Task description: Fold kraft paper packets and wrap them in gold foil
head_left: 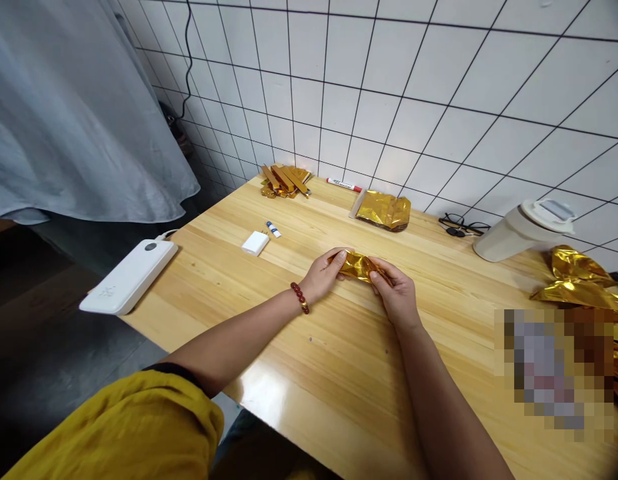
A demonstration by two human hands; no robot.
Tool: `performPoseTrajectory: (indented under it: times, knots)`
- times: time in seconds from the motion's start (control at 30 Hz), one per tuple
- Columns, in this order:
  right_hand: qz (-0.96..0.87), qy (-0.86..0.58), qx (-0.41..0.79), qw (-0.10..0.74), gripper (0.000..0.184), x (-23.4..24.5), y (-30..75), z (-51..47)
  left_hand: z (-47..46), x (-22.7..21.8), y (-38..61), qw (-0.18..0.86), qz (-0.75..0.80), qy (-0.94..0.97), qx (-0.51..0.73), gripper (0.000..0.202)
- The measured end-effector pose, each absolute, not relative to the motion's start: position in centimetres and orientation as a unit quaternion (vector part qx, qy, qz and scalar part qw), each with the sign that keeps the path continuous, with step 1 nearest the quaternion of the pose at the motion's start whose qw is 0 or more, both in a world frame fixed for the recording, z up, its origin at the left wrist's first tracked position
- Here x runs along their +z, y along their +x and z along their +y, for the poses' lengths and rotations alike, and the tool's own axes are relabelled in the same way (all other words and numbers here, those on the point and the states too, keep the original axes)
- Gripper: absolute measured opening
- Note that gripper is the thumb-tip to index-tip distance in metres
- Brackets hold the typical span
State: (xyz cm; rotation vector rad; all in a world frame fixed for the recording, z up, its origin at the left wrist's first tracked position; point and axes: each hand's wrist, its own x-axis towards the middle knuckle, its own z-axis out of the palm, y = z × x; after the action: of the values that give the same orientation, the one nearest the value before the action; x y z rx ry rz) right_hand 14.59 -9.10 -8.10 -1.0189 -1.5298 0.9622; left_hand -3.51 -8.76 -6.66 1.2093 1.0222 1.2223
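Both of my hands meet at the middle of the wooden table, pinching a small folded piece of gold foil just above its surface. My left hand, with a red bead bracelet on the wrist, grips the foil's left end with curled fingers. From the right, my right hand closes thumb and fingers over the other end. The middle of the foil shows between them.
Near the tiled wall lie a heap of folded gold strips, a red marker and a stack of gold foil sheets. Glasses, a white cup and crumpled gold foil sit right. A white power bank, charger and small tube lie left.
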Motion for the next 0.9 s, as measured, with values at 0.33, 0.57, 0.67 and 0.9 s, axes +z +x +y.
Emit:
performPoseTrajectory:
  times: [0.33,0.57,0.67,0.9]
  knots:
    - [-0.554,-0.413,0.48,0.54,0.033,-7.92,14.59,-9.09,-8.62,-6.97,-3.55,0.536,0.425,0.527,0.504,0.062]
    - [-0.504,-0.409,0.5,0.573,0.03,-8.02,14.86,-8.84,-8.87,-6.89,-3.38,0.543,0.401,0.544,0.499,0.062]
    - [-0.524,-0.405,0.502,0.557,0.031,-7.84,14.69,-8.97,-8.74,-6.71,-3.48,0.548,0.42,0.522,0.501,0.067]
    - [-0.521,-0.398,0.505,0.561,0.03,-7.88,14.72,-8.99,-8.69,-6.68,-3.47,0.549,0.42,0.52,0.501,0.067]
